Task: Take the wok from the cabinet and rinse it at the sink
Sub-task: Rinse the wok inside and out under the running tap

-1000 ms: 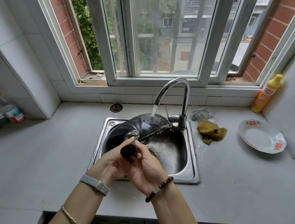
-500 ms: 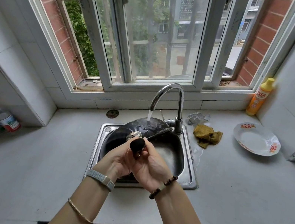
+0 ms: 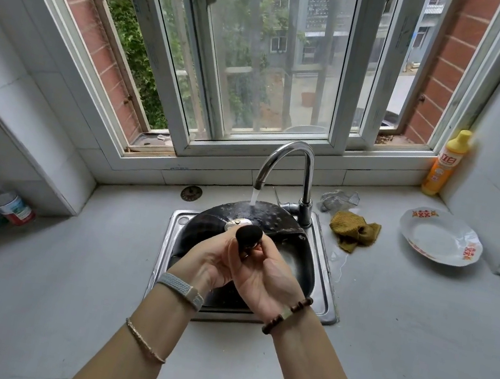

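The counter [image 3: 384,327] runs grey under the window, w/ the steel sink [image 3: 324,301] set in the middle. Most of the basin is filled by the wok [image 3: 266,220], dark, tipped up on edge w/ its far side raised toward the faucet [image 3: 294,153]. Water is running from the spout and hits the wok's upper surface near the rim. So the cabinet part is done; the step in hand looks like the rinse itself.

Both hands are on the wok's handle [image 3: 249,235], whose black end points back at the person. Left hand [image 3: 212,266] is wrapped round it from the left, fingers closed. Right hand [image 3: 266,281] is closed on it from the right and below, thumb up by the handle end. Neither hand is free.

Off to the right, apart from the sink: a plate [image 3: 414,246], a yellow cloth [image 3: 354,231] just beside the faucet base, and a yellow soap bottle [image 3: 445,162] in the corner.

Next move prob. calls for rotating the wok by the handle so the stream reaches the rest of it, w/ a firm 2-hand hold since a wet, tilted wok could slip or bang the faucet.
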Demonstrator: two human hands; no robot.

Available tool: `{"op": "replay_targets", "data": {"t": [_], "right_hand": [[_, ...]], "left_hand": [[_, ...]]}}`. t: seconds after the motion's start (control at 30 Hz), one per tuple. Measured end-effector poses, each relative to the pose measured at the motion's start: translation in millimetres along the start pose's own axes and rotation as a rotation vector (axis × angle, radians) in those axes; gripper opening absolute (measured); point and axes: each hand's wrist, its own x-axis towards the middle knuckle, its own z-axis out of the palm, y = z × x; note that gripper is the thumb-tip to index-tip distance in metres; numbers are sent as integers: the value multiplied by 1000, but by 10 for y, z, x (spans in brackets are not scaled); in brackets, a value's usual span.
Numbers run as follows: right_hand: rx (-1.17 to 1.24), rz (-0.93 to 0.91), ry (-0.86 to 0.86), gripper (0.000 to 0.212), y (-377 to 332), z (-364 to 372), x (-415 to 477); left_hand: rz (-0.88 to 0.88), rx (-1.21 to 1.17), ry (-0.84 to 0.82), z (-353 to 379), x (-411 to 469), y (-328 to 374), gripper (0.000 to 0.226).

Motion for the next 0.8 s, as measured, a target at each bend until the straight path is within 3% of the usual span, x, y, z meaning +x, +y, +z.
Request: {"op": "replay_targets", "data": {"t": [0.2, 0.47, 0.67, 0.8], "right_hand": [[25, 7, -40, 23, -93, 113, 14], [7, 26, -58, 23, -13, 272, 94], [12, 54, -54, 36, 64, 314, 107], [14, 62, -67, 38, 75, 270, 38]], "left_hand": [[19, 52, 13, 116, -22, 107, 33], [42, 96, 38, -13, 9, 221, 63], [67, 87, 67, -150, 37, 246, 61], [62, 201, 65, -203, 57, 203, 62]]}}
